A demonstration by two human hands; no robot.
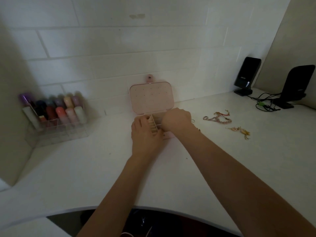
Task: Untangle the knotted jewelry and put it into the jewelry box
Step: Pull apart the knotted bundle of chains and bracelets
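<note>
Knotted jewelry: pinkish beaded chain tangle with red thread (218, 117) on white countertop (85, 168), right of small pale-pink plastic jewelry box (151, 98); gold-coloured tangle (240, 131) nearer and further right. Box open, lid upright against far white tiled wall (119, 48). Left hand (145, 134) resting on box's near left edge, fingers extended. Right hand (177, 119) curled over right compartments; contents of grasp impossible to tell. Clear acrylic organizer of coloured bottles (56, 117) far left.
</note>
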